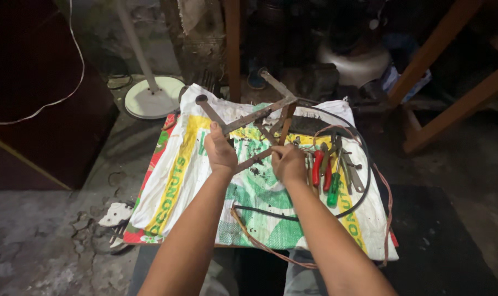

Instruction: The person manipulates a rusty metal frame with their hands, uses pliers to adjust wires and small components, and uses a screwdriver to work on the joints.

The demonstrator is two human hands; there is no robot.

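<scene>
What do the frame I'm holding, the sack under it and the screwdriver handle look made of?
Frame: likely steel, dull brown and rusty, flat bars. Left hand and right hand both grasp it. Sack: woven plastic, judging by its fine weave and printed, slightly glossy surface. Green screwdriver handle: probably translucent plastic, glossy.
</scene>
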